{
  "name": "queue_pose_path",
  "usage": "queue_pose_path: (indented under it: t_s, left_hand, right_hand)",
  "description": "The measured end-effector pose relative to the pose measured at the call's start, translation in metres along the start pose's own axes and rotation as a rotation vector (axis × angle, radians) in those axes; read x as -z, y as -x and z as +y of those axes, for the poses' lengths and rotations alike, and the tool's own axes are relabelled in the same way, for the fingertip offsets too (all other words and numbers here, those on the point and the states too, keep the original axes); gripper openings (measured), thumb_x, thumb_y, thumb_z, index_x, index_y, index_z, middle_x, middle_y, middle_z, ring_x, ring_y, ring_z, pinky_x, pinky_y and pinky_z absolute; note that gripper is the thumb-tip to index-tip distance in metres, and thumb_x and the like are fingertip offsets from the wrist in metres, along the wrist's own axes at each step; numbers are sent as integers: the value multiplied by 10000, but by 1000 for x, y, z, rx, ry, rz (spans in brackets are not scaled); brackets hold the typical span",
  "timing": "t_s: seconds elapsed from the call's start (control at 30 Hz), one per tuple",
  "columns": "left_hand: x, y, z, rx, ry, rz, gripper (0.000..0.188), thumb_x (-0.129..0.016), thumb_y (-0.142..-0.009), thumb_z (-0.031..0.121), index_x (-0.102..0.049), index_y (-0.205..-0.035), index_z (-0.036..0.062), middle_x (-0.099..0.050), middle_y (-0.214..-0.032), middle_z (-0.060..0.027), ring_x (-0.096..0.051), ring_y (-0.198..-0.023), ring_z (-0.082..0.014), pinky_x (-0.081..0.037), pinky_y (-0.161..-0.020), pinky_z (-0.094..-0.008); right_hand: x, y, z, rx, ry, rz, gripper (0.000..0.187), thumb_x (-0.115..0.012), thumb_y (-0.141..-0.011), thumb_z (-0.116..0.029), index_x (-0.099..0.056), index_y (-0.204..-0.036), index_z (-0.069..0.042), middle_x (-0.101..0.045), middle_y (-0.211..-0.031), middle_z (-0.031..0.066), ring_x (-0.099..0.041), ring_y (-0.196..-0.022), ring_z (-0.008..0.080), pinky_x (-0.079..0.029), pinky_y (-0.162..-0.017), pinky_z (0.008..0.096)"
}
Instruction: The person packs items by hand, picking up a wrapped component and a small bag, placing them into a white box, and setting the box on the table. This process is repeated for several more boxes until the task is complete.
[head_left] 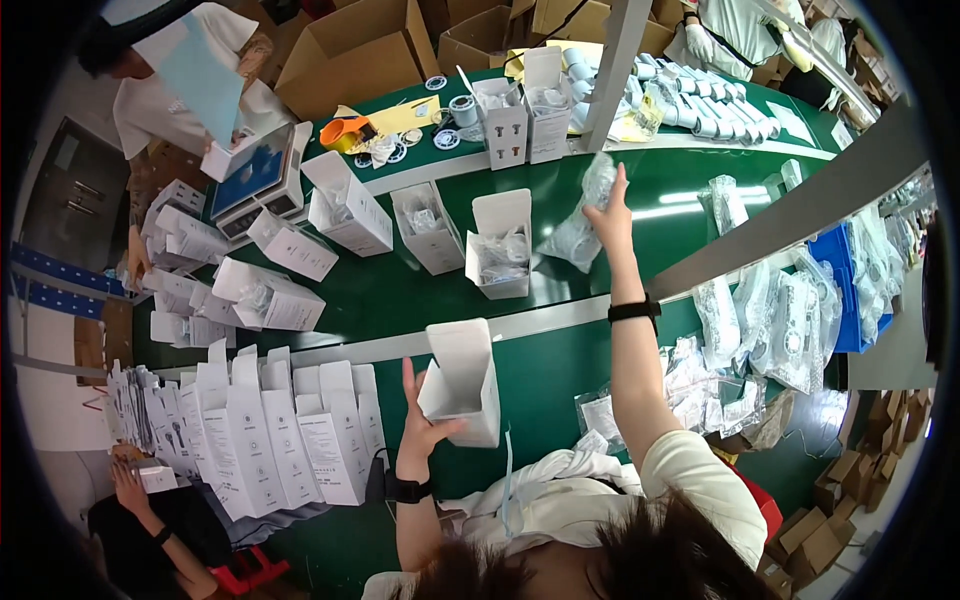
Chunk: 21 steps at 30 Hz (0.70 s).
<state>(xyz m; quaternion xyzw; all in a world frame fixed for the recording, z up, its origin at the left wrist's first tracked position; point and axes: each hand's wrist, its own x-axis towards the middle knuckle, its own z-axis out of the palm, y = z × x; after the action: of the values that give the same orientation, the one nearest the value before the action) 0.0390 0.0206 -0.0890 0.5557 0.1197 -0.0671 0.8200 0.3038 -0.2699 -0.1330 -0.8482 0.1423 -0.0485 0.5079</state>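
Observation:
An open white cardboard box with its flap up is gripped in my left hand, thumb across its lower front and fingers along its side. My right hand reaches far over the green worktop and closes on a clear bubble-wrapped bundle; the item inside cannot be made out. Just left of that bundle stands an open white box with plastic-wrapped contents. Another filled open box stands farther left.
Unfilled white boxes stand in a row at left. Bubble-wrapped items and small plastic packets lie at right. A metal post rises at the far side, near cylindrical parts. Co-workers are at far left, lower left and far right.

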Motion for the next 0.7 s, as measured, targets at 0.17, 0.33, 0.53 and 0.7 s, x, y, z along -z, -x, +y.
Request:
queue_pose_path:
  t_s: [0.17, 0.33, 0.53, 0.7]
  left_hand:
    - [-32, -9, 17, -418, -951, -24, 960, -788, -567, 154, -168, -1298, 111, -450, -1145, -179, -474, -1047, -346, -401, -872, -406]
    - [-75, -4, -4, -297, -961, 6, 848, -791, -576, 172, -228, -1199, 58, -446, -1115, -205, -505, -996, -333, -422, -820, -399]
    - [-106, 3, -14, -379, -1015, 91, 816, -804, -561, 193, -248, -1137, 35, -505, -1007, -217, -552, -857, -401, -464, -703, -417]
    - [-109, 8, -22, -389, -1036, 176, 791, -814, -547, 179, -245, -1083, 54, -499, -1014, -235, -550, -864, -399, -462, -701, -418]
  right_hand:
    - [43, 105, -37, 82, -801, 204, 698, -577, -721, -91, -213, -1317, -104, -470, -1150, 122, -486, -1046, 236, -413, -872, 353]
    - [60, 184, -66, -204, -1437, 13, 545, -526, -785, -104, -280, -1270, -62, -451, -1133, 100, -479, -1039, 203, -406, -888, 341]
    - [41, 222, -57, 321, -484, 236, 595, -649, -684, -14, -347, -1196, -62, -479, -1093, 128, -483, -1027, 226, -407, -855, 332]
    - [60, 231, -54, 726, -170, 93, 576, -687, -664, -63, -372, -1146, -52, -482, -1075, 163, -493, -1021, 230, -428, -815, 355]
